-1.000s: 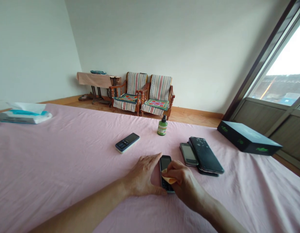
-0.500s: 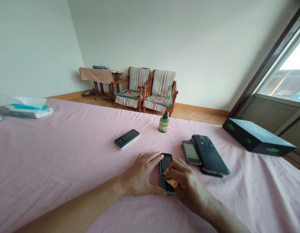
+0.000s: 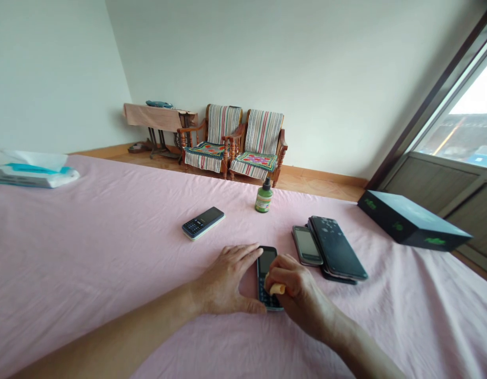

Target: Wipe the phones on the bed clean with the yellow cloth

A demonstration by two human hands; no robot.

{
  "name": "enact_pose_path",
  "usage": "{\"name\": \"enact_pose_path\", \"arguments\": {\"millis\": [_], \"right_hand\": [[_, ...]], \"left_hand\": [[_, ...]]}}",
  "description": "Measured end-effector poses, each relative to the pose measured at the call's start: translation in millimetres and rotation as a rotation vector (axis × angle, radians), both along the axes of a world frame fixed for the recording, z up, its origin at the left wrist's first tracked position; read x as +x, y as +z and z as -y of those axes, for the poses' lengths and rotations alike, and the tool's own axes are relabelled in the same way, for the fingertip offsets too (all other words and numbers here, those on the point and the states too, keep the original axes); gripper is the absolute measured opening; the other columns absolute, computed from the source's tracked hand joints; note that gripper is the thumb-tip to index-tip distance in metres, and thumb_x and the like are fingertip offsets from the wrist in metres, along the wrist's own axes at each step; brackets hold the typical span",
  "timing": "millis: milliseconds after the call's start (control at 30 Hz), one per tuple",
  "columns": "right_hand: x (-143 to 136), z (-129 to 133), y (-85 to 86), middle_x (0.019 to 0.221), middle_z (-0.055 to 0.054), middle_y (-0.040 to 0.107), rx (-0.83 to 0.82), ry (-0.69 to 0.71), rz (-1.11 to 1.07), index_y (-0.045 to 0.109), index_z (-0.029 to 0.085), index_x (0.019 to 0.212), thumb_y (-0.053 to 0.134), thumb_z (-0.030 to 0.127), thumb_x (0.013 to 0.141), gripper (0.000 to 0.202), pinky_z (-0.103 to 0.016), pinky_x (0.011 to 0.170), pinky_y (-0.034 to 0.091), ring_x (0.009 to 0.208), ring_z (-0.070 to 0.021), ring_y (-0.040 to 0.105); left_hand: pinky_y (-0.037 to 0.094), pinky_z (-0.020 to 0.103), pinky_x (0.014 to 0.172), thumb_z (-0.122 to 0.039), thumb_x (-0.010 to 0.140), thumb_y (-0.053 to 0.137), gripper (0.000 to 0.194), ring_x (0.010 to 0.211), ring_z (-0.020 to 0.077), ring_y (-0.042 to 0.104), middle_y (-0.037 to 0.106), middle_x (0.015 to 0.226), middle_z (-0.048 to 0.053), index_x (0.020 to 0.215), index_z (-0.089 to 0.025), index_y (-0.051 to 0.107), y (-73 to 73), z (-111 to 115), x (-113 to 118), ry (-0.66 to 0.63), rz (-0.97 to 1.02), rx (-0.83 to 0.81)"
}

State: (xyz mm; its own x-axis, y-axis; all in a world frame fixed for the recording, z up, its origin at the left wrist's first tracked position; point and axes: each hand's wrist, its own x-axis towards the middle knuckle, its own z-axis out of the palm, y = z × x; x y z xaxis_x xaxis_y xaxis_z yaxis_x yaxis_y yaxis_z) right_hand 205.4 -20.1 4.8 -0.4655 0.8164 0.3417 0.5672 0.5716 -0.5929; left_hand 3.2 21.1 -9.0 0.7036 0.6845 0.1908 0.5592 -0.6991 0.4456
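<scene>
A dark keypad phone (image 3: pixel 267 263) lies face up on the pink cloth. My left hand (image 3: pixel 231 281) holds it at its left side, fingertips at the upper corner and thumb at the lower one. Pinched in my right hand (image 3: pixel 293 284) is a small yellow cloth (image 3: pixel 277 289), pressed on the phone's keypad, which the fingers partly cover. Another keypad phone (image 3: pixel 204 223) lies beyond my left hand. To the right rest a small grey phone (image 3: pixel 307 245) and a large black smartphone (image 3: pixel 338 248) stacked on another dark device.
A green spray bottle (image 3: pixel 264 197) stands upright near the far edge of the pink cloth (image 3: pixel 121 226). At the far left is a pack of wipes (image 3: pixel 38 176), at the right a black box (image 3: pixel 413 221). Two wooden armchairs (image 3: pixel 257 138) and a covered sewing table (image 3: pixel 160 117) stand behind.
My right hand and the yellow cloth have shifted slightly on the keypad, and less of the cloth shows. My left hand keeps its place on the phone. The view has moved a little.
</scene>
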Motion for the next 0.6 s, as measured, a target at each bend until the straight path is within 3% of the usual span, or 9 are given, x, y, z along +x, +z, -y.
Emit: {"name": "enact_pose_path", "arguments": {"millis": [200, 600], "right_hand": [[0.7, 0.3, -1.9, 0.084, -0.004, 0.058, 0.013, -0.023, 0.001, 0.07, 0.02, 0.086, 0.045, -0.01, 0.071, 0.042, -0.028, 0.071, 0.041, 0.081, -0.0167, 0.052], [1.1, -0.1, 3.9, 0.081, -0.002, 0.056, 0.009, 0.004, -0.02, 0.064, 0.017, 0.074, 0.048, -0.01, 0.071, 0.031, -0.026, 0.071, 0.039, 0.08, -0.015, 0.051]], "left_hand": [[0.027, 0.05, 0.109, -0.067, 0.069, 0.067, 0.094, 0.135, 0.0344, 0.033, 0.035, 0.149, 0.014, 0.143, -0.019, 0.035, -1.9, -0.5, -0.3, -0.001, -0.007, 0.006], [0.027, 0.049, 0.109, -0.066, 0.069, 0.067, 0.095, 0.135, 0.0338, 0.034, 0.036, 0.148, 0.016, 0.142, -0.014, 0.036, 2.9, 1.0, 1.0, 0.002, -0.03, 0.009]]}}
